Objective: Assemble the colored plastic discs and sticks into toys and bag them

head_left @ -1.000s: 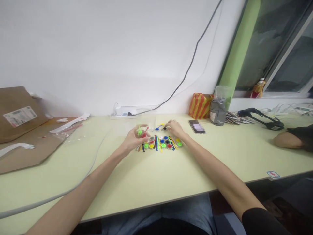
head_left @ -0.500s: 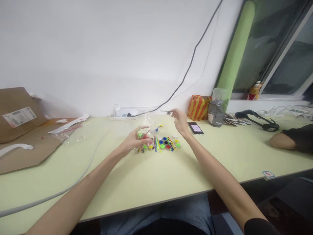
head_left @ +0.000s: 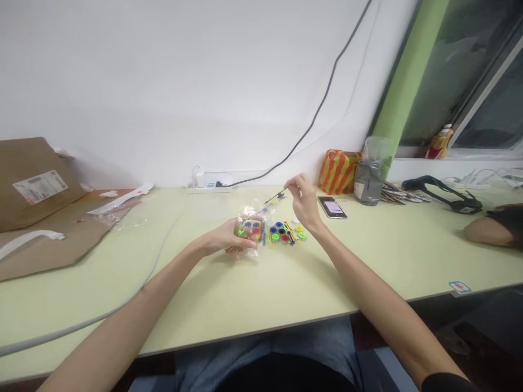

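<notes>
My left hand [head_left: 231, 235] grips a clear plastic bag [head_left: 250, 209] holding small coloured pieces, its thumb and fingers closed round the side. Raised just right of the bag, my right hand [head_left: 303, 198] pinches a thin dark stick [head_left: 273, 198] that slants down to the left towards the bag. A small dark part shows along the stick; its exact kind is too small to tell. Between my hands on the table lie several coloured round discs [head_left: 275, 237] and thin coloured plastic sticks [head_left: 291, 234]. A blue and yellow piece shows partly through the bag.
A phone [head_left: 332, 207] lies right of my right hand. Behind it stand a striped red and yellow bag [head_left: 337, 171] and a grey pouch [head_left: 368, 182]. Cardboard [head_left: 44, 239] and a pale cable [head_left: 152, 272] are at left. Another person's arm [head_left: 488, 228] rests at far right.
The bag in my left hand has come nearer and to the right, over the pieces. My right hand has tilted the dark stick down towards the bag. The camera view has shifted slightly.
</notes>
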Available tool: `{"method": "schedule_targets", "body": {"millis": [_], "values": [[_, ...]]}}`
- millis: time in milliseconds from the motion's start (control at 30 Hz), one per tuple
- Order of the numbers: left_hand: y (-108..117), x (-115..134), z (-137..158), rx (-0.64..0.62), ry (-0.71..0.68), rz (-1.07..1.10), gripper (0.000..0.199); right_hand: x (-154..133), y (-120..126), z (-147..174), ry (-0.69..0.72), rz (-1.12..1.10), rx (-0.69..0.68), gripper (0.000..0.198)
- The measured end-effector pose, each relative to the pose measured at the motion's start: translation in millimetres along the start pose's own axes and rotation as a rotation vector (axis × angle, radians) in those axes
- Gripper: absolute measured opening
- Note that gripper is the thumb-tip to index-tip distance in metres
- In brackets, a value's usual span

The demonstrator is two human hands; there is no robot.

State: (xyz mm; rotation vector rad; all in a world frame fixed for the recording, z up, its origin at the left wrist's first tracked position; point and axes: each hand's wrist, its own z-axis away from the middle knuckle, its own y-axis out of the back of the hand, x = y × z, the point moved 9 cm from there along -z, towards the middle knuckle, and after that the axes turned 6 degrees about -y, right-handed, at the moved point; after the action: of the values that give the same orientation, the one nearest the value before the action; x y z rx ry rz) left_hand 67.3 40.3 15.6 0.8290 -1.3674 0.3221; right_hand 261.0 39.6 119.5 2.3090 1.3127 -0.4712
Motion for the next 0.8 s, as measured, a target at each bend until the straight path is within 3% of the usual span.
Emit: {"method": "schedule_targets", "body": {"millis": [133, 200, 367, 533, 667, 800], "values": [[-4.0, -2.5, 1.2, -0.027, 0.041, -0.004, 0.082, -15.8, 10.6, 0.1, 0.046, 0.003, 0.103, 0.023], [-6.6, -2.9, 2.3, -0.05, 0.061, -0.002, 0.082, -18.0, 8.1, 0.5, 0.057, 0.009, 0.086, 0.023], [-13.0, -4.4, 4.7, -0.099, 0.115, 0.063, 0.095, -14.2, -27.8, 5.0, 0.039, -0.019, -0.248, 0.02], [-16.3, 2.4, 2.0, -0.131, 0.027, 0.085, 0.096, -14.5, -59.3, 18.9, -0.121, -0.243, -0.577, 0.008], [-15.4, 5.7, -0.2, -0.121, -0.028, 0.051, 0.093, -11.5, -66.0, 24.1, -0.241, -0.37, -0.621, 0.027], [-8.9, 9.5, -2.3, -0.057, -0.084, 0.038, 0.085, -7.2, -62.1, 20.7, -0.261, -0.429, -0.579, 0.048]]}}
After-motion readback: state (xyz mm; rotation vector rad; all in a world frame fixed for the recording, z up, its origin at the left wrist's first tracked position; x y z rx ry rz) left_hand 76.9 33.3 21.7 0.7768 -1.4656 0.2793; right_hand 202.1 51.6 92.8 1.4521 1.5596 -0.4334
